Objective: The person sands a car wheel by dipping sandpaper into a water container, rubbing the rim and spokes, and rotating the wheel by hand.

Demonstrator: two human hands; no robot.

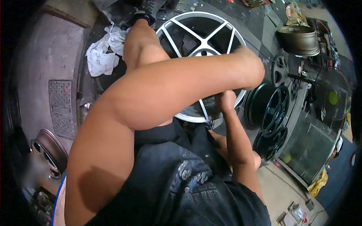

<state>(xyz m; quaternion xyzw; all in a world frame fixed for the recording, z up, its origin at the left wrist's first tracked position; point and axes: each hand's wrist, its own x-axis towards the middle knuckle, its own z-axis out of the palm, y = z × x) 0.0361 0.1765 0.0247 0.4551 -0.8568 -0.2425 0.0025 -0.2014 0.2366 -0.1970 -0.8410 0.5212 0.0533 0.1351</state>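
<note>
A silver wheel (204, 42) is seen at upper centre, spread leftward from both hands. The right hand (226, 101) is set at its lower-right rim, fingers mostly hidden; whether anything is gripped cannot be told. The left hand (249, 67), blurred, is crossed over to the right edge, its finger state also unclear. Dark wheels (256, 106) are grouped at right, a white cloth (102, 56) at upper left.

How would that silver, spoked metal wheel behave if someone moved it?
The silver, spoked metal wheel would probably feel stiff, given its straight spokes. Its round outline suggests rolling if stood on edge. Open gaps likely make it lighter than a solid disc.
</note>
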